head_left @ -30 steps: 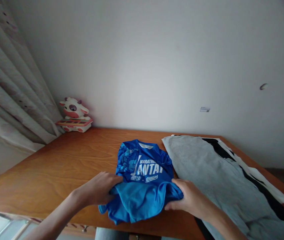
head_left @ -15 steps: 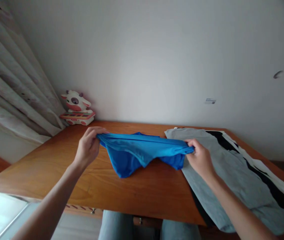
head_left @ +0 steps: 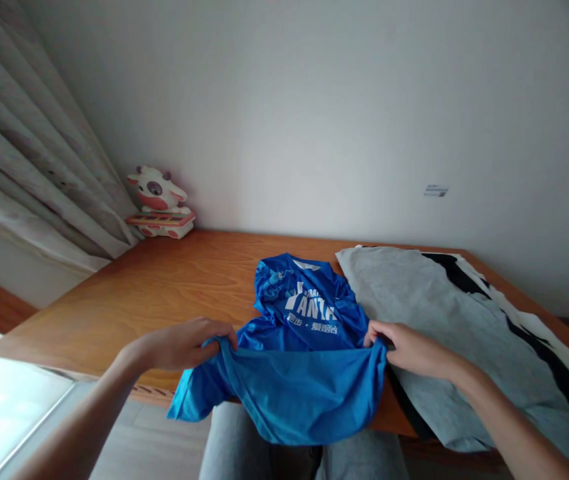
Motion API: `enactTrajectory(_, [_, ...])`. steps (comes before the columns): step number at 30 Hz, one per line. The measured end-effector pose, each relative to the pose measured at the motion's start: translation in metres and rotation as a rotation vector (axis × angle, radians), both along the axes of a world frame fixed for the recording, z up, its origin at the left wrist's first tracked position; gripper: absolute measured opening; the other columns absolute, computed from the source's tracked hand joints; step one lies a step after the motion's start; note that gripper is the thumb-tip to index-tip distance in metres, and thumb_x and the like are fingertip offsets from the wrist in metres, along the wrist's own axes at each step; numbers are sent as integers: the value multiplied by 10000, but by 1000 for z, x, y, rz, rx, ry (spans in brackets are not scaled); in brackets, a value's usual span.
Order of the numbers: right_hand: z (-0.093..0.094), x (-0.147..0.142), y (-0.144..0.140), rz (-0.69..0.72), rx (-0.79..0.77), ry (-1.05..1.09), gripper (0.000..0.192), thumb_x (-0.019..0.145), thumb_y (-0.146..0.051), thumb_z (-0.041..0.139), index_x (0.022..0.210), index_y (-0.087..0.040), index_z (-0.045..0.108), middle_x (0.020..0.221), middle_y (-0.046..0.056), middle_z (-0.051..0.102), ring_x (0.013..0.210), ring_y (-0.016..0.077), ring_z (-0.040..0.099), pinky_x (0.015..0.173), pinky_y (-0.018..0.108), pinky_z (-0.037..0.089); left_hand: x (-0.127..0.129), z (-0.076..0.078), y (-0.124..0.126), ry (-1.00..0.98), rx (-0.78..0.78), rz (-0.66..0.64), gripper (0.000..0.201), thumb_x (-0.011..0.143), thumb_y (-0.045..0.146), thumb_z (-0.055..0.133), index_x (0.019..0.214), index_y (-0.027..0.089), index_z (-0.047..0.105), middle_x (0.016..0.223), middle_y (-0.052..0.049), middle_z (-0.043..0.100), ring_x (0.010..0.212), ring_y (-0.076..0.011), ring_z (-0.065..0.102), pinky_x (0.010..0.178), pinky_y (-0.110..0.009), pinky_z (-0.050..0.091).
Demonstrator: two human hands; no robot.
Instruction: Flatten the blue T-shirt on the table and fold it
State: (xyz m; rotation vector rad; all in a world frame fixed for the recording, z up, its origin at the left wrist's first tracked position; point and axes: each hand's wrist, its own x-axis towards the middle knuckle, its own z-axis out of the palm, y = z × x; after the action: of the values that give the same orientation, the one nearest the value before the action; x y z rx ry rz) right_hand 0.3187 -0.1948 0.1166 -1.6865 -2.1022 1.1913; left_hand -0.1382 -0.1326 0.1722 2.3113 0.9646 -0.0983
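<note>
A bright blue polyester sports shirt with white lettering (head_left: 304, 333) lies on the orange-brown wooden bench (head_left: 164, 293), its lower part hanging over the near edge. The left hand (head_left: 184, 343) pinches the fabric at one side, the right hand (head_left: 407, 347) at the other. A light grey cloth garment (head_left: 429, 313) lies just beside it on the right; a pink-and-white toy cow (head_left: 160, 202) stands by the wall.

Count: 1 blue shirt (head_left: 309, 347), 2 hands on it: left hand (head_left: 184, 343), right hand (head_left: 409, 347). 1 grey garment (head_left: 429, 313), 1 cow toy (head_left: 160, 203), 1 wooden table (head_left: 174, 287), 1 curtain (head_left: 29, 160).
</note>
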Motion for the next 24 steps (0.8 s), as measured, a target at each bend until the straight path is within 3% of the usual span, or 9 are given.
enactTrajectory(3, [-6, 1, 3, 67, -26, -54, 429, 686, -98, 535, 1059, -243, 689, 1153, 34, 732, 1110, 244, 658, 1003, 347, 452, 11, -24, 15, 19, -23, 63, 421, 913, 516, 615, 1243, 267, 695, 1154, -48, 748, 1015, -220, 709, 878, -293, 558])
enactTrajectory(5, [-15, 0, 10, 33, -15, -79, 359, 769, -160, 569, 1087, -242, 713, 1184, 60, 733, 1140, 264, 662, 1016, 366, 466, 25, -49, 29, -53, 28, 170, 490, 942, 597, 537, 1241, 243, 695, 1176, -80, 734, 1038, -235, 706, 911, -328, 561])
enactTrajectory(7, [-27, -6, 22, -105, 76, -118, 278, 895, -289, 553, 1113, -210, 706, 1196, 102, 731, 1143, 279, 672, 1000, 373, 489, 45, -78, 43, -122, 194, 311, 641, 888, 650, 588, 1346, 204, 631, 1321, -140, 669, 1155, -285, 667, 1017, -394, 529])
enactTrajectory(10, [-50, -20, 41, -376, 320, -335, 415, 982, -406, 511, 1274, -137, 634, 1299, 192, 668, 1224, 324, 635, 1026, 403, 477, 78, -114, 61, -68, 373, 538, 856, 809, 684, 660, 1435, 113, 543, 1401, -239, 596, 1335, -393, 555, 1128, -493, 438])
enactTrajectory(12, [-66, -26, 51, -468, 394, -494, 497, 962, -448, 571, 1320, -104, 602, 1321, 232, 632, 1257, 363, 606, 1021, 424, 478, 92, -126, 71, -62, 361, 574, 672, 841, 591, 658, 1332, 134, 623, 1328, -219, 649, 1280, -379, 602, 1079, -461, 467])
enactTrajectory(15, [-83, -21, 61, -475, 389, -540, 356, 982, -395, 527, 1188, -131, 647, 1206, 210, 680, 1167, 354, 653, 970, 422, 495, 91, -125, 83, -112, 299, 560, 324, 905, 431, 563, 1074, 194, 705, 1111, -125, 754, 1069, -293, 706, 920, -363, 515])
enactTrajectory(18, [-92, 0, 68, -675, 386, -315, 319, 995, -389, 441, 1110, -152, 620, 1069, 192, 728, 1047, 338, 701, 943, 436, 504, 63, -110, 89, -217, 279, 647, 341, 893, 490, 508, 962, 200, 673, 886, -62, 755, 845, -240, 716, 744, -310, 505])
enactTrajectory(21, [-98, 25, 74, -918, 393, -44, 364, 950, -465, 460, 1130, -168, 566, 1071, 189, 737, 1027, 327, 716, 918, 426, 534, 28, -95, 93, -350, 307, 670, 330, 777, 515, 575, 879, 205, 627, 829, -31, 726, 808, -224, 691, 728, -301, 507])
enactTrajectory(24, [-106, 39, 80, -936, 360, 123, 416, 953, -515, 407, 1200, -197, 512, 1079, 149, 750, 989, 277, 742, 823, 366, 586, 10, -89, 102, -403, 262, 729, 381, 784, 567, 544, 878, 202, 603, 919, -60, 738, 903, -239, 697, 805, -321, 539])
